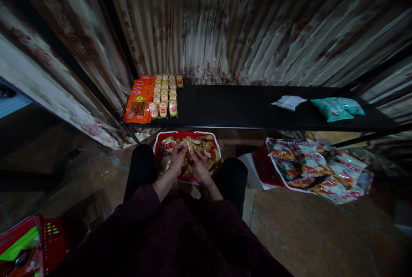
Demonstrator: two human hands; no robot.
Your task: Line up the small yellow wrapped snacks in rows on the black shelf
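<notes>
In the head view, the left hand (175, 159) and the right hand (201, 167) are together above the red basket (180, 134), which stands between the knees. Their fingertips meet on one small wrapped cake (187, 143), and both hands seem to pinch it. Its long axis appears to point roughly forward, away from the body, but the fingers cover part of it, so I cannot be certain. The rows of wrapped cakes (163, 96) lie ahead, higher and a little to the left, on the black shelf (225, 106). To these rows, the left hand is the nearer one.
</notes>
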